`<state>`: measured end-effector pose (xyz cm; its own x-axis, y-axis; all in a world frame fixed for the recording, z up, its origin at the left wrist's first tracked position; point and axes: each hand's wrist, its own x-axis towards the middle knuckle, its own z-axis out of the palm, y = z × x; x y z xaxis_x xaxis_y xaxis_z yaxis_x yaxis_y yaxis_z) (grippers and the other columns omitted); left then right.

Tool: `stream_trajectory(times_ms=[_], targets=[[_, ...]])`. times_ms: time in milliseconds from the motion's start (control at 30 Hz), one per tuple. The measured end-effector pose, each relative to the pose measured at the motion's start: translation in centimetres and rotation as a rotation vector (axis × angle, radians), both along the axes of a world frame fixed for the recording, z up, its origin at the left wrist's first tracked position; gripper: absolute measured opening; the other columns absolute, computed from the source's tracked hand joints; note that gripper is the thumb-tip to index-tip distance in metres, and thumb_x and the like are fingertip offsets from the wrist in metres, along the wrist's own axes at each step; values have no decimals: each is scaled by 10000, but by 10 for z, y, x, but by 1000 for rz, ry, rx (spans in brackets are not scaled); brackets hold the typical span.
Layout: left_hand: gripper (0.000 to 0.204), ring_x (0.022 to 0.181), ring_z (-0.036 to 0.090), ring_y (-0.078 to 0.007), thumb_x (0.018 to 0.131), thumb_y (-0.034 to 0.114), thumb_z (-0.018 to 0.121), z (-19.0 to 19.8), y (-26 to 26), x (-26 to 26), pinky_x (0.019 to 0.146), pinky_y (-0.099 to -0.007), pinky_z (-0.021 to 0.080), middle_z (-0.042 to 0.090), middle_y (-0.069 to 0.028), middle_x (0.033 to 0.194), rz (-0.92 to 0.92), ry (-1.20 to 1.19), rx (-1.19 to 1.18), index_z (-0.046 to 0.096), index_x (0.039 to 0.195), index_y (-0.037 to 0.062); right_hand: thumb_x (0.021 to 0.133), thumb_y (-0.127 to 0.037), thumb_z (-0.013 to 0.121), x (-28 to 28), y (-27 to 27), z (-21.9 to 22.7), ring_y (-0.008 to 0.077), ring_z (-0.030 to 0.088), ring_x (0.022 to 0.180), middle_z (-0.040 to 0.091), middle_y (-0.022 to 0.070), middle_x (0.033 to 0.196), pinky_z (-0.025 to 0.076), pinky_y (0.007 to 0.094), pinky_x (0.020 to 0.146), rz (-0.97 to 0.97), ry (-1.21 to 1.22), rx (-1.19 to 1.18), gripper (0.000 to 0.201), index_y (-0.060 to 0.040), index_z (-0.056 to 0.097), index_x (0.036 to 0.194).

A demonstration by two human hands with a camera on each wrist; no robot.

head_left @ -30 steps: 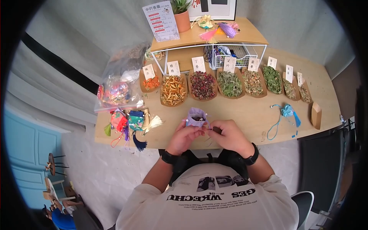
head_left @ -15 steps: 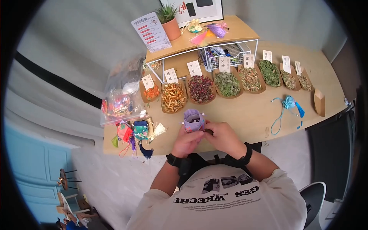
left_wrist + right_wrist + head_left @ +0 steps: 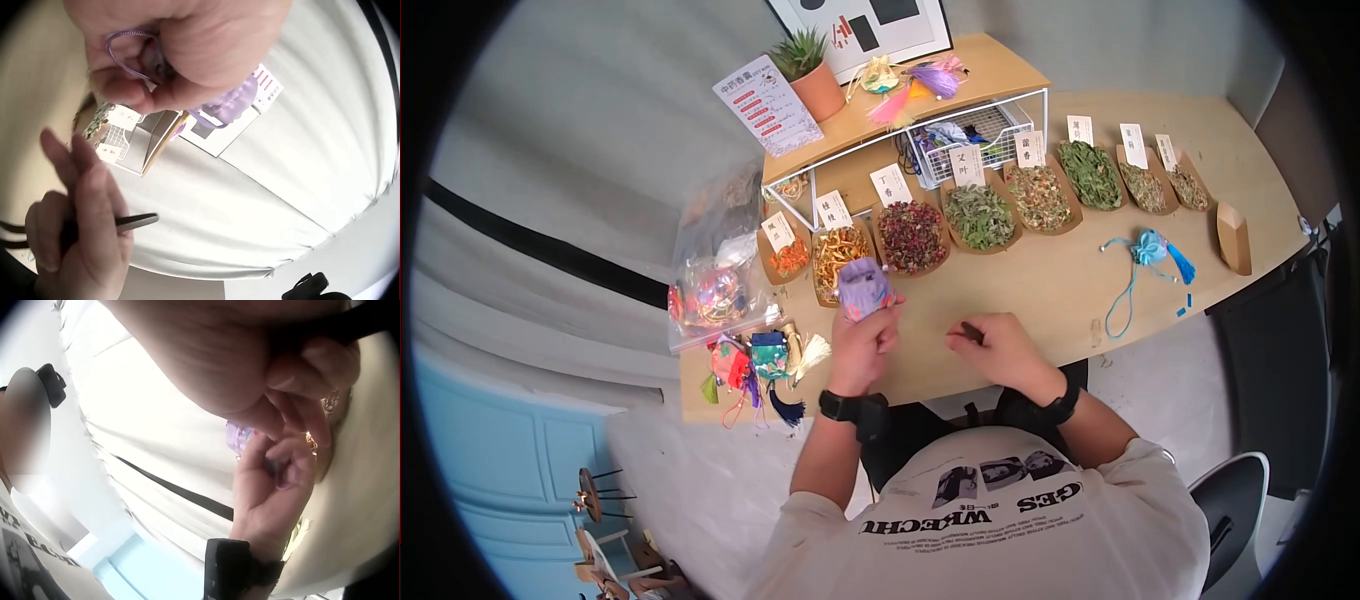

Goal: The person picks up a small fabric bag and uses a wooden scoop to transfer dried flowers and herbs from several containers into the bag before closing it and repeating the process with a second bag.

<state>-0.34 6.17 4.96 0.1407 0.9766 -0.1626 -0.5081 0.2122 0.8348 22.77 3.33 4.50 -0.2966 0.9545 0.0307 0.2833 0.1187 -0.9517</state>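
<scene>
My left hand [image 3: 865, 345] holds a small lilac drawstring pouch [image 3: 865, 288] upright by its lower part, mouth open towards the head camera. In the left wrist view, a purple cord [image 3: 128, 32] loops out by the curled fingers, and the pouch's gathered fabric [image 3: 236, 103] shows behind the hand. Apart from it, to the right over the table, my right hand [image 3: 1003, 350] grips a slim dark tool [image 3: 139, 221]. Its narrow tip sticks out past the fingers and two thin dark arms show on the other side; I cannot tell its exact kind.
Labelled paper trays of dried herbs [image 3: 912, 237] stand in a row behind the hands. Finished pouches with tassels [image 3: 768, 355] and a plastic bag [image 3: 718, 275] lie left. A blue pouch [image 3: 1150, 248] and an upright paper tray [image 3: 1232, 240] are right. A wooden shelf [image 3: 1000, 70] stands behind.
The hands, together before, have come apart. My left hand has carried the lilac pouch forward and left, towards the herb trays. The right hand keeps its tool. The head view has shifted.
</scene>
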Motion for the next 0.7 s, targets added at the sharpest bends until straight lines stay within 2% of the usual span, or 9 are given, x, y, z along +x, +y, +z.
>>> stream_trajectory(times_ms=[33, 67, 133, 167, 300, 467, 500, 567, 700], targets=[[260, 544, 454, -57, 832, -62, 635, 11, 5, -2, 472, -217, 325, 643, -62, 893, 7, 167, -44, 593, 1077, 14, 900, -197, 677, 6, 1, -1, 226, 651, 615, 642, 180, 713, 502, 349, 615, -6, 7, 0, 213, 13, 690, 936], [241, 498, 376, -38, 824, -68, 631, 21, 11, -4, 430, -213, 242, 616, -34, 827, 13, 333, -85, 591, 1044, 22, 905, -184, 681, 13, 2, -2, 167, 595, 592, 620, 112, 682, 468, 314, 586, -41, 43, -67, 194, 9, 694, 909], [212, 470, 347, -31, 818, -58, 646, 32, 26, -13, 407, -217, 219, 535, 12, 758, -38, 395, -87, 585, 991, 48, 916, -160, 689, 27, 3, -6, 49, 482, 546, 578, -25, 621, 400, 243, 529, -110, 116, -199, 172, 0, 701, 854], [220, 483, 355, -20, 808, -43, 664, 35, 34, -18, 416, -211, 227, 506, 43, 722, -94, 459, -121, 588, 981, 69, 915, -157, 682, 33, 4, -17, 35, 429, 500, 537, -41, 595, 342, 232, 467, -102, 124, -152, 151, -18, 697, 857], [175, 459, 316, -15, 814, -30, 654, 45, 68, -27, 412, -219, 202, 429, 77, 623, -170, 564, -211, 586, 926, 86, 907, -147, 677, 58, 2, -9, 38, 414, 450, 605, -7, 637, 299, 232, 406, -70, 196, -388, 139, -8, 686, 916], [129, 408, 264, -26, 818, -27, 608, 62, 99, -18, 381, -239, 148, 379, 71, 568, -205, 735, -222, 583, 878, 85, 902, -131, 629, 84, 5, -25, 49, 361, 397, 704, 108, 785, 244, 225, 356, -54, 632, -772, 172, 21, 652, 978], [142, 407, 290, -29, 773, 4, 623, 59, 108, -24, 369, -232, 177, 479, 29, 621, -254, 762, -224, 585, 896, 63, 902, -131, 629, 90, 7, -27, 49, 361, 397, 704, 108, 785, 244, 225, 356, -56, 636, -769, 172, 21, 652, 978], [109, 397, 288, -24, 792, 10, 615, 61, 118, -22, 349, -226, 182, 498, 25, 634, -287, 746, -256, 585, 885, 58, 941, -98, 564, 97, 9, -30, 46, 323, 372, 704, 145, 786, 222, 215, 342, -35, 775, -815, 192, 65, 656, 984], [52, 373, 305, -15, 824, 61, 606, 57, 140, -26, 312, -190, 212, 603, -24, 713, -358, 722, -328, 594, 873, 48, 951, -97, 534, 109, 11, -43, 43, 324, 384, 711, 150, 837, 221, 213, 351, 25, 882, -822, 202, 44, 664, 1015]])
